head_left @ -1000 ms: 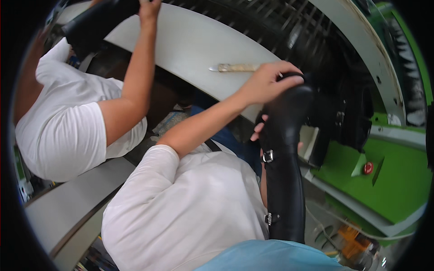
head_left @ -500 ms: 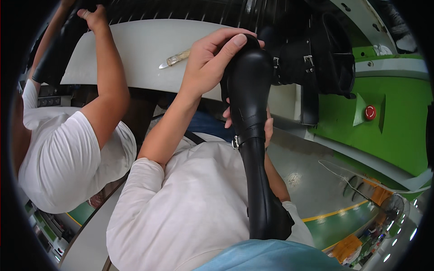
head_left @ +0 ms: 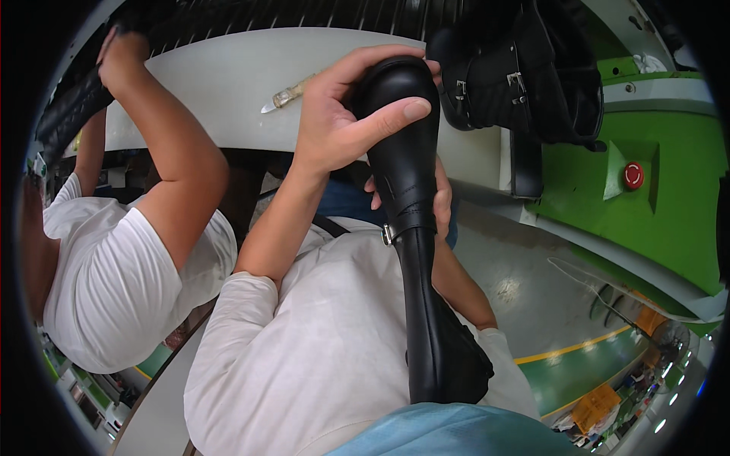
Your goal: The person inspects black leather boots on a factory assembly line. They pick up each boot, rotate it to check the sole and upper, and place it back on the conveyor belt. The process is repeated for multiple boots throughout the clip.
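Note:
A tall black leather boot with a buckled ankle strap stands lengthwise before me, toe away and shaft against my front. Around its toe wraps my left hand, thumb lying across the top of the vamp and fingers over the far end. My right hand grips the boot from beneath near the ankle strap; the boot hides most of it, with fingertips showing on both sides. Just beyond, to the right, another black boot with several buckled straps rests at the table's end.
On the white table lies a small knife with a wrapped handle. At the left a co-worker in a white shirt handles a black boot. A green machine with a red button stands at right.
My left thumb has slid from the toe's edge across its top, and the boot has shifted slightly left. The co-worker's hand and black boot have moved left and down.

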Available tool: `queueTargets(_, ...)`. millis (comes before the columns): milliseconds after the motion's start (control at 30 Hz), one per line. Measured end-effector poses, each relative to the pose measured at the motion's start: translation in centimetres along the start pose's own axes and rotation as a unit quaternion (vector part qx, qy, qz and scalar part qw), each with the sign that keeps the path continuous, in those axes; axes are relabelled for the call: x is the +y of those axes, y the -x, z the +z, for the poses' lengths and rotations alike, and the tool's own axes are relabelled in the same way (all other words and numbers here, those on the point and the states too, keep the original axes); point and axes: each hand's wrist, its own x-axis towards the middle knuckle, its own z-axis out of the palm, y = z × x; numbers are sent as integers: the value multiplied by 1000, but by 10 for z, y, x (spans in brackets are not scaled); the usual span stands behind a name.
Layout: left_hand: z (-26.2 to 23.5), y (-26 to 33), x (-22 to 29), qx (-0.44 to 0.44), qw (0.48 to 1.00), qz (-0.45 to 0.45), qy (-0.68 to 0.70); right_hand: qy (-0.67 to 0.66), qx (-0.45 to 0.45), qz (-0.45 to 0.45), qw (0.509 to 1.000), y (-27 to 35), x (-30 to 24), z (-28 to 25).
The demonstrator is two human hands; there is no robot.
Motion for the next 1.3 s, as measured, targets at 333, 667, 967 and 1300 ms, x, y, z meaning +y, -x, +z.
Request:
queueTargets(333,3,3,3,9,1000,-3,-4,9,-1,20,1000,2,-5,0)
queueTargets(667,3,5,3,14,1000,8,0,-1,0,43,999,3,-6,3)
queueTargets(967,5,7,7,16,1000,-1,4,-15,-68,60,996,1,7,-19)
queueTargets(1300,9,13,18,17,1000,5,6,43,11,55,997,2,-18,15)
